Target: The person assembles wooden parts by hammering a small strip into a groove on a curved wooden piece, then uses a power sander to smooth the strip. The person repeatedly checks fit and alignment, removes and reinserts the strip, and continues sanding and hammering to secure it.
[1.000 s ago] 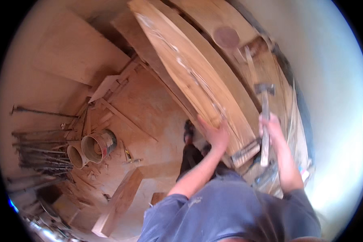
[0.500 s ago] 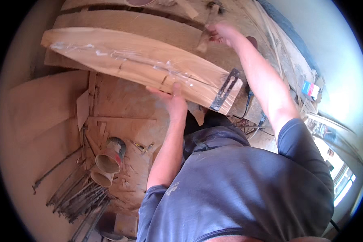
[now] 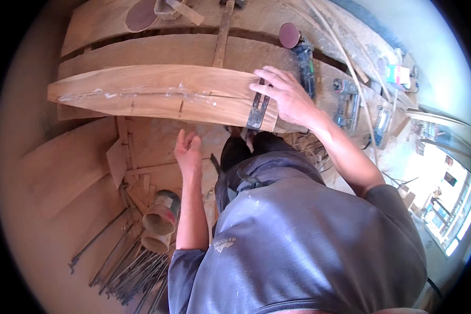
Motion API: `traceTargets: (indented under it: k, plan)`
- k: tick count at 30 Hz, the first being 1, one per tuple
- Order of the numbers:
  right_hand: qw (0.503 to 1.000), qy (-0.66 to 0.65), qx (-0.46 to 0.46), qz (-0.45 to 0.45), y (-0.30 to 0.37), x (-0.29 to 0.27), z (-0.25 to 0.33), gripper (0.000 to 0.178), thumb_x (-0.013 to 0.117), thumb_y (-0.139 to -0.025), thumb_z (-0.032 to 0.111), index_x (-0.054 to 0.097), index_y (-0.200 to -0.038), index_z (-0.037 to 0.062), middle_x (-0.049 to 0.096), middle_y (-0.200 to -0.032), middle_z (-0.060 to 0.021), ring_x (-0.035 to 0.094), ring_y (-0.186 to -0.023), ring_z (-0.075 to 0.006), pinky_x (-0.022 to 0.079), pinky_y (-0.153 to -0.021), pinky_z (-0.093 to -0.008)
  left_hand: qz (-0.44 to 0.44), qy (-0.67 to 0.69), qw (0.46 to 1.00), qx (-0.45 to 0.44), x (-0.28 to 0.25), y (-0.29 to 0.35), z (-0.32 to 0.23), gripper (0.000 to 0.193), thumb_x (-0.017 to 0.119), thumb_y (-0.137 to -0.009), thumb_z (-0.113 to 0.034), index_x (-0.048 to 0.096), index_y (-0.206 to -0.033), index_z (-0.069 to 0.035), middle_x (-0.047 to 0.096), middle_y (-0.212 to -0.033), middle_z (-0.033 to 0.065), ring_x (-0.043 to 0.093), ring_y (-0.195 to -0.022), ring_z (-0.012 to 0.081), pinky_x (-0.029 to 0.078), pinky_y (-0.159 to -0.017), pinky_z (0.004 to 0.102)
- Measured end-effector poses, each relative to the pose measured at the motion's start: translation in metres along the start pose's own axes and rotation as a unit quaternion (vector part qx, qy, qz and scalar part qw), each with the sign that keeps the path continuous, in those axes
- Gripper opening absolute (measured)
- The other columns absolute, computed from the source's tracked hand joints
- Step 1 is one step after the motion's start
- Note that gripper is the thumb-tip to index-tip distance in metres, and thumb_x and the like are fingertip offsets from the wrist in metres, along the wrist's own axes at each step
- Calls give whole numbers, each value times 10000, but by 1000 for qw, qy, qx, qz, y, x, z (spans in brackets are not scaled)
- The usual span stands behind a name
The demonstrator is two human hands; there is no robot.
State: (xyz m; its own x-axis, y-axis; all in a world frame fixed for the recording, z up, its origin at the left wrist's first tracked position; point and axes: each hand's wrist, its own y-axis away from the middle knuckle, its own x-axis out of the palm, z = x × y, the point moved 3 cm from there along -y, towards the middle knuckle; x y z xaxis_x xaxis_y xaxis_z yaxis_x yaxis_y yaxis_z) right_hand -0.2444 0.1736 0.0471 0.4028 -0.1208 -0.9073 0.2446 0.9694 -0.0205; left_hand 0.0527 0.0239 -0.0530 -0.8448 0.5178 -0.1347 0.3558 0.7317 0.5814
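A long curved wooden board (image 3: 157, 83) lies across the near edge of the workbench, with a dark crack line and white glue-like smears along its length. Across its right end sits a black slotted metal piece (image 3: 256, 112). My right hand (image 3: 289, 99) reaches over that end, its outstretched fingers resting on the upper part of the metal piece. My left hand (image 3: 188, 152) hangs just below the board's near edge, apart from it, with loosely bent fingers and nothing visible in them. A hammer (image 3: 223, 39) lies on the bench behind the board, its handle pointing toward it.
Sanding discs (image 3: 141, 15) and a grinder-like tool (image 3: 305, 68) lie on the bench. More power tools (image 3: 345, 104) and thin wood strips (image 3: 345, 49) are at the right. Buckets (image 3: 159, 220) and a bundle of metal bars (image 3: 133, 275) occupy the lower left floor.
My right hand has let go of the hammer, which now lies on the bench, and has moved to the metal piece. My left hand has come off the board, which now lies flatter.
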Motion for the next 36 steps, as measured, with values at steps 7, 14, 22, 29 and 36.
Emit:
traceTargets:
  k: [7,14,22,29,36]
  plan:
    - [997,63,-29,-41,25,12,-19,306,650,-859,-6,625,-1152,77,579,-1122,-89,568,-1056,-302,470,-954,-465,49,-6,999,0,38,55,0,645,658,-950,-73,367,-1495,111,670,-1276,169,637,-1096,167,491,-962,278]
    - [897,-267,313,-160,120,37,-66,264,713,-833,-22,580,-1054,34,563,-858,-93,591,-812,-221,495,-753,-351,58,-58,996,-27,52,97,6,629,654,-943,-86,395,-1477,119,673,-1269,174,647,-1069,172,513,-926,289]
    - [775,-367,443,-260,134,104,-96,245,720,-835,55,621,-1052,0,664,-895,-156,657,-851,-269,522,-781,-388,53,-98,994,-18,65,104,2,610,679,-941,-97,431,-1452,126,709,-1203,149,645,-1093,172,470,-1005,296]
    - [829,-272,410,-264,136,57,-131,219,636,-885,21,692,-1095,-1,704,-1024,-225,689,-995,-349,533,-895,-418,86,-206,975,19,76,116,-1,604,688,-940,-130,455,-1441,114,698,-1214,153,648,-1047,158,510,-927,289]
    - [902,-223,369,-6,192,54,-158,237,610,-876,32,770,-1042,85,756,-998,-169,739,-882,-311,582,-796,-434,81,-292,953,-15,73,126,0,584,660,-932,-132,474,-1437,93,700,-1208,159,660,-1067,183,510,-949,308]
